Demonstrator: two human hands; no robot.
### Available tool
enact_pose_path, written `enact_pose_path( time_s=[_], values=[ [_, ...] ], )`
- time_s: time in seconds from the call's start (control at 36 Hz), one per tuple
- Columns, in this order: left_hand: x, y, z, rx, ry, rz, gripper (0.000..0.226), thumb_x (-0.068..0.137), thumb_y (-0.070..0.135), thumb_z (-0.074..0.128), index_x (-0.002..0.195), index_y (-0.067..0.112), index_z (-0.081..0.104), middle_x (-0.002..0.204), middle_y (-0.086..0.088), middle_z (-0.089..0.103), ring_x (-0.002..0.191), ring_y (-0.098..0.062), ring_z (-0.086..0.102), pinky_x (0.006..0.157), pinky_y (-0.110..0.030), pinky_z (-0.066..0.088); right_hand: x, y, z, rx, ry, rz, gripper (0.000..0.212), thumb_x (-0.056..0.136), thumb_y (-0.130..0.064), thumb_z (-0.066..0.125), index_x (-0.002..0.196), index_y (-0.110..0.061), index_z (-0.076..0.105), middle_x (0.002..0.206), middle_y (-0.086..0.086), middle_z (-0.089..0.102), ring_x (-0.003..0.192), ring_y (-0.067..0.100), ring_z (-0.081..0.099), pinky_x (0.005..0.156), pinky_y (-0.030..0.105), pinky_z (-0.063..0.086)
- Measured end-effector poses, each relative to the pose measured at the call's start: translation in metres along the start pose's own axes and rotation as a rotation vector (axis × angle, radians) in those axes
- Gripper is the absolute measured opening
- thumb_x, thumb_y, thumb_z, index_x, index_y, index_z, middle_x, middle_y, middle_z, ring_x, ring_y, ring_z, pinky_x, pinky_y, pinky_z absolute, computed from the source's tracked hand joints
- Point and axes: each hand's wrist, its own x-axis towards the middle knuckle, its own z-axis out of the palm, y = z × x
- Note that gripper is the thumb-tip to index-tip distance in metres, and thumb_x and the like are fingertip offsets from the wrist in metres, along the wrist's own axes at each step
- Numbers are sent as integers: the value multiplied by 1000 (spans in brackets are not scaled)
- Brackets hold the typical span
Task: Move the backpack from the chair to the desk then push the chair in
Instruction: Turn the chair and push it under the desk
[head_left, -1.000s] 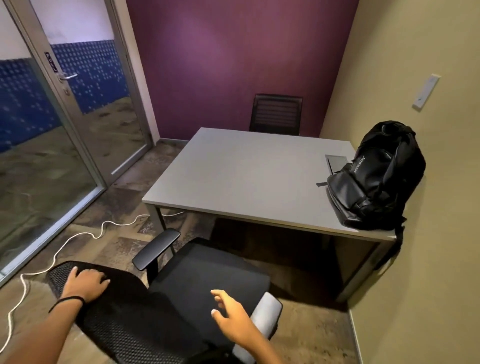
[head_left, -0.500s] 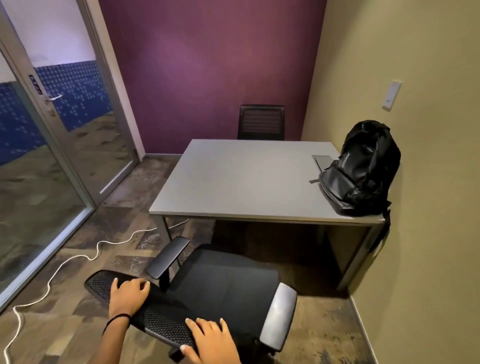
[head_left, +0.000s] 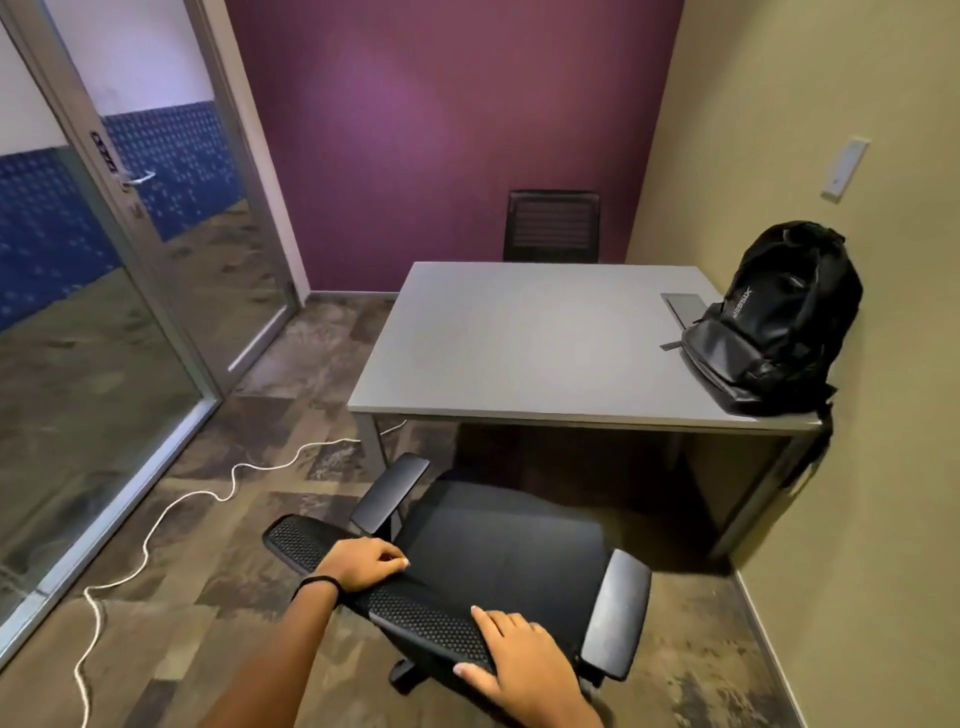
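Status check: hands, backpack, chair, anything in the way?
Left hand and right hand both gripping the black mesh chair backrest. Black backpack already on the grey desk. Chair not yet in; white cable lies to its left.

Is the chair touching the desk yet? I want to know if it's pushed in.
Apart. The head view shows floor and shadow between the chair seat and the desk edge; both the left hand and the right hand grip its backrest.
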Motion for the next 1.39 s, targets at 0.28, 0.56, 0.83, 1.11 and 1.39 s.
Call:
enact_pose_path(
  time_s=[0.28,0.56,0.83,1.11,1.39],
  values=[
    [25,-76,-37,68,31,128,37,93,47,39,109,30,67,115,1,69,104,-19,61,98,-34,41,19,-27,11,149,55,143,81,75,-81,27,141,-36,23,145,-9,40,129,13,40,107,34,33],
    [43,-124,-58,181,115,184,39,95,45,33,103,31,69,108,-2,72,104,-22,60,105,-45,26,40,-58,24,272,287,497,51,87,-65,26,104,-31,60,111,-8,66,101,13,59,75,27,40],
    [27,-137,-51,153,121,253,50,96,45,30,87,16,70,99,-9,72,99,-24,61,92,-36,30,34,-81,35,285,494,813,43,96,-41,38,55,-27,35,72,-6,50,66,11,48,52,21,29],
    [-6,-148,-39,137,147,289,52,99,38,25,96,12,70,102,-12,71,103,-25,58,98,-38,29,17,-107,38,390,525,857,39,95,-34,45,69,-9,61,72,7,63,68,21,62,63,32,48],
    [-38,-182,-24,-27,458,477,68,87,58,20,65,17,69,64,-4,70,63,-20,61,73,-38,46,-8,-137,65,365,636,844,44,95,-36,43,57,-14,46,57,3,50,52,15,49,47,26,31]
  ],
)
